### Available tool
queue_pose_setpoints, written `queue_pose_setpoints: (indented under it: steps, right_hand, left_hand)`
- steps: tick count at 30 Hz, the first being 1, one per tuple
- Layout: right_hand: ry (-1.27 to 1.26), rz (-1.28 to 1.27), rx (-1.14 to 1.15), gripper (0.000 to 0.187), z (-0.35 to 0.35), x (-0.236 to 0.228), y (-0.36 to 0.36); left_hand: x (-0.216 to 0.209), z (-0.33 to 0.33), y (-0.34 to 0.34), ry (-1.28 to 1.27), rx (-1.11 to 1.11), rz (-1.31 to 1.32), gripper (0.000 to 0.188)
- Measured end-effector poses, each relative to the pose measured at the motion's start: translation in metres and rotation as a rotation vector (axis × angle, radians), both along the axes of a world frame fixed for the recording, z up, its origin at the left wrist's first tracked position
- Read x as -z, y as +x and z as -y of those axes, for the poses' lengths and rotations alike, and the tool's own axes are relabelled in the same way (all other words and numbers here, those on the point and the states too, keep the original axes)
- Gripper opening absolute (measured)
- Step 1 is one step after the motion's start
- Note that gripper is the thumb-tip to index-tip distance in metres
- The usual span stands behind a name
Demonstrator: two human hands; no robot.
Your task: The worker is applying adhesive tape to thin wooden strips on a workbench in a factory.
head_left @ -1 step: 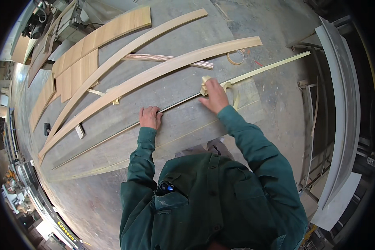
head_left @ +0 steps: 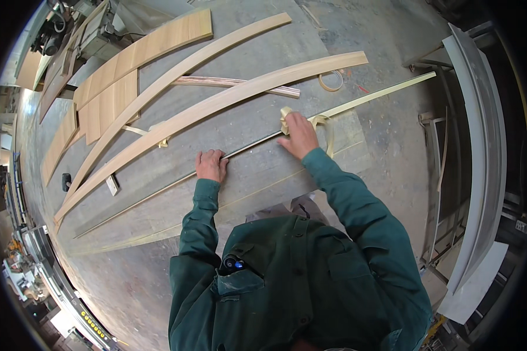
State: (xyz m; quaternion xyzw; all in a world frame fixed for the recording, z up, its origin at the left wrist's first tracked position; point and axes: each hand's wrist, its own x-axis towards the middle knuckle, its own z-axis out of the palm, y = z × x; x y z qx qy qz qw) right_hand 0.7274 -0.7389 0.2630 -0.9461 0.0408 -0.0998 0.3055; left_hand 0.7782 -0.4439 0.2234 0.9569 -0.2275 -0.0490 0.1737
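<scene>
A long thin strip (head_left: 249,145) lies slantwise across the grey work surface, its right stretch covered with pale yellow tape (head_left: 375,96). My left hand (head_left: 211,166) rests on the middle of the strip, fingers bent over it and thumb at its near side. Farther right, my right hand (head_left: 301,134) is closed at the strip around a bunched piece of pale yellow tape (head_left: 286,120). A loose curl of the same tape (head_left: 330,136) hangs out by that hand's right side. What lies under the right palm is hidden.
Two long curved wooden strips (head_left: 228,96) lie beyond my hands, crossing at the left. Behind them are curved wooden panels (head_left: 140,52). A tape roll (head_left: 331,81) lies beyond my right hand, and a small block (head_left: 112,185) at left. A metal rack (head_left: 480,146) stands right.
My right hand has shifted slightly to the left along the strip with the bunched tape. My left hand stays in place.
</scene>
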Motion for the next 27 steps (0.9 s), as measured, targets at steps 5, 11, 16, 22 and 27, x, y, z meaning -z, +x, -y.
queue_pose_setpoints:
  steps: [5, 11, 16, 22, 27]
  right_hand:
    - [-0.187, 0.063, 0.009, 0.026, 0.0, 0.019, 0.006]
    - [0.276, 0.135, 0.557, 0.024, 0.089, -0.047, -0.004]
    - [0.068, 0.593, 0.645, 0.031, 0.256, -0.202, -0.08]
    - [-0.093, 0.917, 0.838, 0.04, 0.384, -0.39, -0.222]
    - [-0.056, 1.015, 0.863, 0.038, 0.434, -0.426, -0.278]
  left_hand:
    - [0.0, -0.001, 0.001, -0.014, 0.005, 0.006, 0.016]
    - [-0.001, 0.0, 0.003, -0.038, 0.041, 0.021, 0.014]
    - [0.01, -0.004, 0.002, -0.044, 0.037, 0.019, 0.014]
    - [0.007, 0.002, 0.002, 0.05, 0.001, -0.011, 0.017]
    - [0.01, 0.053, -0.003, 0.119, -0.042, 0.057, 0.021]
